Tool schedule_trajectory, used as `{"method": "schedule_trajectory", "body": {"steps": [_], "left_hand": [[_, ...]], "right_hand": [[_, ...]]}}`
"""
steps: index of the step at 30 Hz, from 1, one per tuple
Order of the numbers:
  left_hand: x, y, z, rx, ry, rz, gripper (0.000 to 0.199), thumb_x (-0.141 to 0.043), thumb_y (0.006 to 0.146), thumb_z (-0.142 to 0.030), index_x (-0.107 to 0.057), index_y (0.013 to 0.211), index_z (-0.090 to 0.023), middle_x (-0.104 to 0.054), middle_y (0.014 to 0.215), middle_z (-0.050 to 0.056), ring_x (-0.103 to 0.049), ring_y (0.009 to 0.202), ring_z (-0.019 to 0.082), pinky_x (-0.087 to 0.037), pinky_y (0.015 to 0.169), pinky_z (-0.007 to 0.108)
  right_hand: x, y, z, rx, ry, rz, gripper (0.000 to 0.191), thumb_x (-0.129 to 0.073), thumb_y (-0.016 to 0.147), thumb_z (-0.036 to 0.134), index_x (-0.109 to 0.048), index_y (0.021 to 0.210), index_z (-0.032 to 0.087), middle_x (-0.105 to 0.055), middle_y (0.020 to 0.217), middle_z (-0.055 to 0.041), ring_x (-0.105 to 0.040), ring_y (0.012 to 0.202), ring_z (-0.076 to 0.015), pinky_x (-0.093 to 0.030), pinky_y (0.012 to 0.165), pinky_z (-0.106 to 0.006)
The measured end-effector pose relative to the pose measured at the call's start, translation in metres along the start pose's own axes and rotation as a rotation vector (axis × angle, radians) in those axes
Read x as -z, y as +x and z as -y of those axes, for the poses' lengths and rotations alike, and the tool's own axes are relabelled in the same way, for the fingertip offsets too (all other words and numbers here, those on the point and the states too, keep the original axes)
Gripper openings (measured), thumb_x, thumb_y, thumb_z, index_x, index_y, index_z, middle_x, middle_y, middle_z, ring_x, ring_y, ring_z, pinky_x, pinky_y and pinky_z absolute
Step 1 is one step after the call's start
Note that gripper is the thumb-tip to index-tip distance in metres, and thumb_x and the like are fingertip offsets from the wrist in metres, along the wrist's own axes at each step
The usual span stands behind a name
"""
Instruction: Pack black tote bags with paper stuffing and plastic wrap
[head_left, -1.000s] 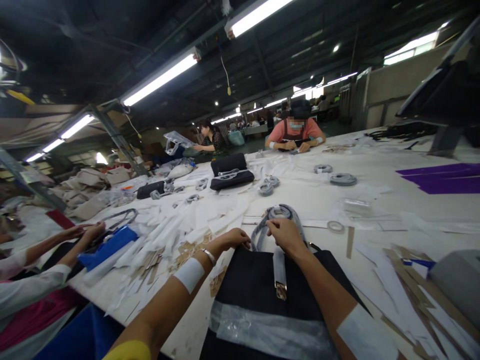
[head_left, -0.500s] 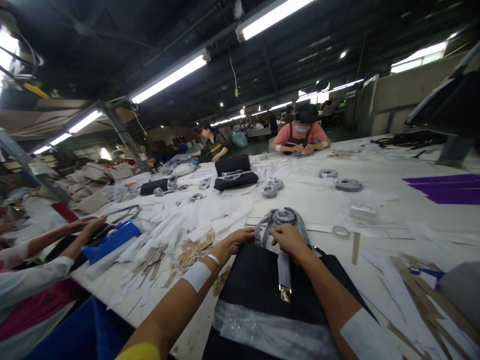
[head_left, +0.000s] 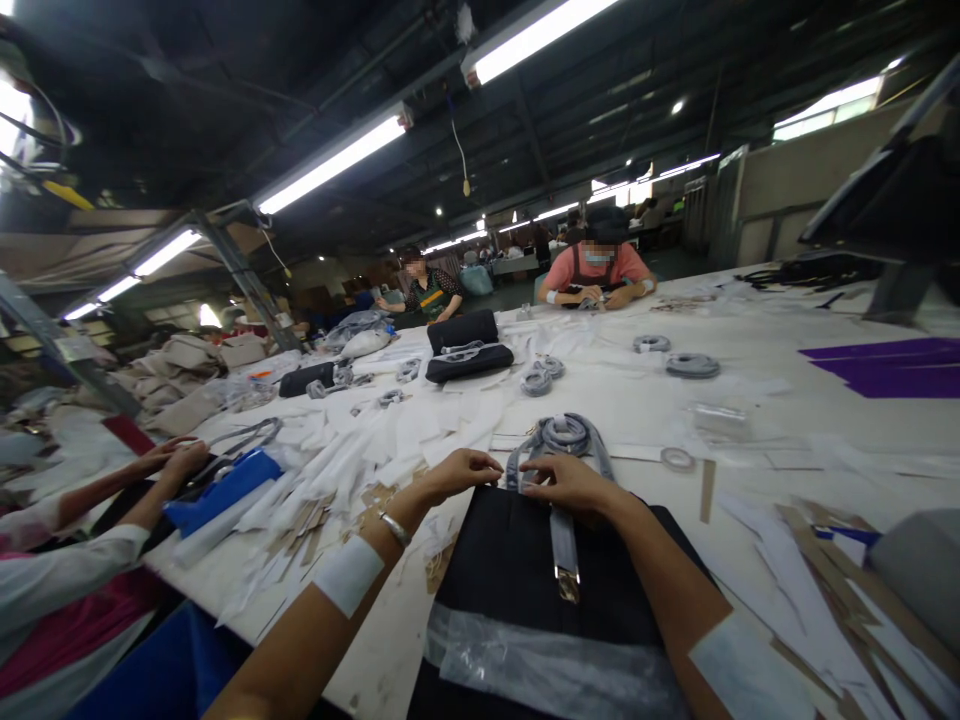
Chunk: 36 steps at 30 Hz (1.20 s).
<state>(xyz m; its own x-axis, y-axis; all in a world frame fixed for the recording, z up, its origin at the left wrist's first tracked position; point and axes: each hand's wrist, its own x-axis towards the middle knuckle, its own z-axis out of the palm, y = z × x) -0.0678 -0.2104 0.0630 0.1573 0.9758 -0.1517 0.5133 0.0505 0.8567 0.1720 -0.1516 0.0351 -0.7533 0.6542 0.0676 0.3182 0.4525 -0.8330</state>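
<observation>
A black fabric bag (head_left: 517, 570) lies in front of me, with a strip of clear plastic film (head_left: 540, 650) across its lower part. At its top edge my left hand (head_left: 461, 475) has thumb and forefinger pinched together; whatever is between them is too small to make out. My right hand (head_left: 574, 485) is over the top middle of the bag, thumb and forefinger curved and apart, close to a grey strap. That strap (head_left: 565, 435) lies coiled beyond the bag. Beneath my right hand, a grey wrapped tab (head_left: 562, 540) with a metal clasp (head_left: 568, 585) hangs down the bag's front.
White wrapping sheets (head_left: 345, 450) and cardboard strips (head_left: 311, 530) cover the table to the left. More coiled straps (head_left: 691, 365), a tape roll (head_left: 678, 459) and purple pieces (head_left: 885, 365) lie right. A co-worker's hands (head_left: 176, 460) are at left, beside a blue object (head_left: 225, 490); others work across.
My left hand has drawn slightly left and up from the grey strap. My right hand has shifted a little left, its thumb and forefinger now apart.
</observation>
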Motion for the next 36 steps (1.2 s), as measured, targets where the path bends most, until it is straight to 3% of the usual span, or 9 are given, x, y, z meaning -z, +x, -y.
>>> {"method": "schedule_trajectory", "body": {"steps": [4,9,11,14,16,19,25,31,36], "left_hand": [[0.008,-0.021,-0.008,0.010,-0.129,-0.079,0.043,-0.078,0.071,-0.045,-0.071,0.098,-0.011,-0.069,0.088,0.007,-0.062,0.086,0.018,-0.046,0.085,0.030],[-0.001,-0.031,-0.006,0.021,-0.658,-0.159,0.044,-0.080,0.075,-0.038,-0.065,0.108,-0.013,-0.065,0.084,0.006,-0.064,0.086,0.016,-0.049,0.093,0.033],[-0.007,-0.032,-0.006,-0.006,-0.779,-0.184,0.049,-0.079,0.077,-0.031,-0.061,0.120,-0.016,-0.066,0.091,0.006,-0.063,0.082,0.013,-0.051,0.090,0.031],[-0.016,-0.033,-0.009,-0.044,-0.825,-0.178,0.061,-0.078,0.075,-0.017,-0.056,0.130,-0.023,-0.061,0.122,0.009,-0.057,0.069,0.005,-0.052,0.072,0.021],[-0.020,-0.032,-0.011,-0.058,-0.820,-0.139,0.066,-0.077,0.073,-0.012,-0.055,0.133,-0.026,-0.052,0.138,0.011,-0.051,0.062,0.002,-0.045,0.056,0.016],[-0.025,-0.030,-0.010,-0.044,-0.803,-0.109,0.068,-0.076,0.071,-0.010,-0.054,0.134,-0.025,-0.052,0.138,0.012,-0.045,0.058,0.001,-0.033,0.045,0.013],[-0.016,-0.038,0.001,0.173,-0.544,-0.233,0.044,-0.077,0.072,-0.025,-0.064,0.112,-0.013,-0.064,0.086,0.004,-0.051,0.060,0.005,-0.037,0.053,0.015],[0.004,-0.049,0.000,0.246,-0.238,0.008,0.044,-0.071,0.074,-0.055,-0.065,0.087,-0.013,-0.058,0.070,0.000,-0.054,0.057,0.008,-0.041,0.055,0.020],[0.009,-0.044,-0.004,0.221,-0.070,-0.039,0.042,-0.072,0.073,-0.055,-0.062,0.079,-0.014,-0.058,0.069,0.000,-0.054,0.054,0.009,-0.033,0.047,0.019]], "right_hand": [[0.015,-0.001,-0.002,-0.020,0.012,0.021,0.065,-0.072,0.063,0.023,-0.064,0.127,0.019,-0.068,0.121,-0.0086,-0.067,0.087,-0.0227,-0.052,0.079,-0.032],[0.028,-0.007,0.006,-0.051,0.100,-0.086,0.050,-0.074,0.065,0.027,-0.072,0.114,0.022,-0.073,0.102,-0.0066,-0.066,0.085,-0.0236,-0.052,0.079,-0.036],[0.027,-0.009,0.012,-0.030,0.214,-0.099,0.040,-0.073,0.070,0.033,-0.074,0.108,0.023,-0.072,0.104,-0.0062,-0.066,0.089,-0.0234,-0.052,0.083,-0.037],[0.018,-0.008,0.022,0.002,0.494,-0.032,0.031,-0.069,0.079,0.040,-0.075,0.103,0.022,-0.071,0.112,-0.0071,-0.065,0.100,-0.0234,-0.050,0.093,-0.038],[0.010,-0.005,0.024,0.018,0.706,0.044,0.033,-0.069,0.080,0.042,-0.074,0.104,0.020,-0.071,0.113,-0.0088,-0.065,0.106,-0.0232,-0.047,0.099,-0.039],[-0.001,-0.001,0.020,0.064,0.838,0.050,0.040,-0.076,0.075,0.037,-0.070,0.110,0.020,-0.070,0.117,-0.0094,-0.062,0.113,-0.0231,-0.045,0.103,-0.040],[-0.010,0.009,0.006,0.028,0.617,-0.156,0.039,-0.078,0.067,0.036,-0.072,0.100,0.017,-0.074,0.099,-0.0080,-0.067,0.094,-0.0235,-0.053,0.087,-0.039],[-0.004,0.009,0.012,0.036,0.348,-0.257,0.031,-0.062,0.077,0.046,-0.070,0.089,0.018,-0.070,0.076,-0.0038,-0.062,0.068,-0.0180,-0.048,0.056,-0.027],[0.001,0.007,0.010,0.116,0.202,-0.314,0.028,-0.059,0.081,0.045,-0.069,0.089,0.020,-0.071,0.091,-0.0038,-0.063,0.087,-0.0194,-0.047,0.082,-0.031]]}}
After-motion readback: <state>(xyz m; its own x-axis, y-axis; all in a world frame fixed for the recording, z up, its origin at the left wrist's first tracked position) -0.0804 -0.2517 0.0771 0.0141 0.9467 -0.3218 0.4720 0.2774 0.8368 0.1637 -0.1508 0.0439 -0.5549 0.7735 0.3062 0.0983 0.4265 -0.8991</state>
